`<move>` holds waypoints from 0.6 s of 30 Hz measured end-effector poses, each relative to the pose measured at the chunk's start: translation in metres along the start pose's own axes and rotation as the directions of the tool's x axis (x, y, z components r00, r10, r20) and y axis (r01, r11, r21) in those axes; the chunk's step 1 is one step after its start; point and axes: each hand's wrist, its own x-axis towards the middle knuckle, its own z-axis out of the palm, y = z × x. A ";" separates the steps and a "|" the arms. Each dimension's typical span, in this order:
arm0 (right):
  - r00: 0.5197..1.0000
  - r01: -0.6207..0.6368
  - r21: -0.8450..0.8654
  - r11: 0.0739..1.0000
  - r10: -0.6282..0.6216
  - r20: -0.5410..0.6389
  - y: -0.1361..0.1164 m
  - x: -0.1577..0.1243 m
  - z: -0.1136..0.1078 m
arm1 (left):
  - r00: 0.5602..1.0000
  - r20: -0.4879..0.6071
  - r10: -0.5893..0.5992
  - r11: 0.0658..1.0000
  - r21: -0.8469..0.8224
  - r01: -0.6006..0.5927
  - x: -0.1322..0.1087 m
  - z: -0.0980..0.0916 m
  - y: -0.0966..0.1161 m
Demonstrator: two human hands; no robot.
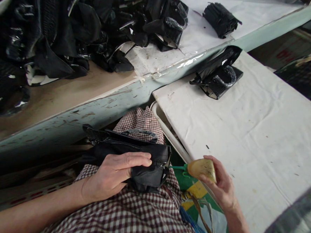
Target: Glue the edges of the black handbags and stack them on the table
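A black handbag piece (149,167), with a plastic-wrapped handle (141,132), lies across the lap on a checked apron (123,213). My left hand (115,175) grips it, fingers pressed over its top side; the thumb is mostly hidden. In my right hand (221,185) is a yellowish squeeze bottle (202,169) with a thin green nozzle (178,167). The nozzle points left, its tip at the bag's right end near a short metallic-looking strip. Whether the tip touches the bag I cannot tell.
A large heap of black bag pieces (63,30) covers the left bench. Farther right lie a black bundle (220,20) and, on the white-covered table (270,137), another black bag (221,76). The bench edge (106,101) runs just ahead of the lap.
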 end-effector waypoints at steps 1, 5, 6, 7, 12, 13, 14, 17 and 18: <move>1.000 -0.004 0.014 1.000 0.004 0.010 -0.001 0.000 0.000 | 1.000 0.004 0.005 1.000 0.002 -0.005 0.000 0.000 0.000; 0.995 -0.020 0.055 0.998 0.026 -0.100 0.001 0.001 0.005 | 1.000 0.019 -0.009 1.000 0.001 0.009 0.000 0.001 0.000; 0.992 -0.021 0.058 0.998 0.028 -0.120 0.001 0.002 0.007 | 1.000 0.014 -0.006 1.000 0.003 0.006 0.000 0.001 0.001; 0.993 -0.019 0.058 0.998 0.026 -0.117 0.002 0.002 0.008 | 1.000 0.011 -0.004 1.000 0.006 0.004 0.001 0.000 0.001; 1.000 -0.028 0.067 0.997 0.028 0.000 -0.002 0.001 0.007 | 1.000 0.022 -0.009 1.000 0.020 0.009 0.003 0.000 0.003; 0.999 -0.036 0.080 0.996 0.039 -0.028 -0.003 0.001 0.007 | 1.000 0.023 -0.012 1.000 0.022 0.011 0.004 0.000 0.003; 0.996 -0.044 0.095 0.994 0.051 -0.070 -0.004 0.001 0.008 | 1.000 0.023 -0.015 1.000 0.023 0.014 0.004 0.000 0.003; 0.982 -0.040 0.131 0.991 0.063 -0.178 -0.005 0.003 0.012 | 1.000 0.015 -0.018 1.000 0.023 0.018 0.003 0.000 0.004; 0.979 -0.030 0.128 0.991 0.055 -0.197 -0.003 0.004 0.014 | 1.000 0.013 -0.017 1.000 0.021 0.017 0.003 0.000 0.004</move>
